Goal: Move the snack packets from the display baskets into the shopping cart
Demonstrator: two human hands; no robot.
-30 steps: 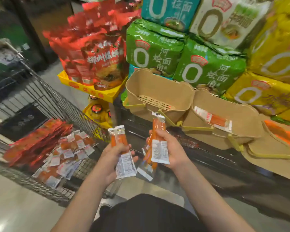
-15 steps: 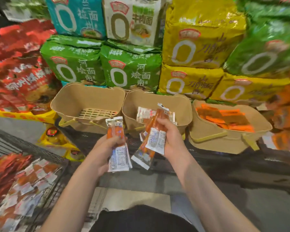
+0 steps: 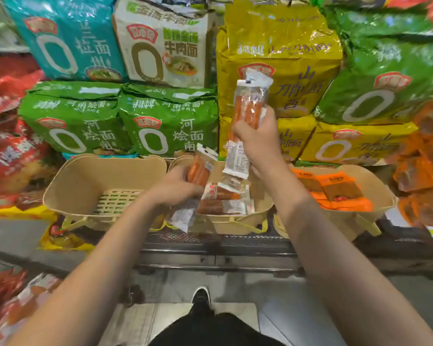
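Left basket open and bare. Right hand gripping orange snack packets up high; left hand holding more packets over the middle basket.

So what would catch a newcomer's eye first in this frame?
The right hand, raised mid-frame, grips a bunch of sausage packets against the yellow noodle bags. Below, the left hand holds more packets over the middle basket; the left basket shows only its slatted bottom.
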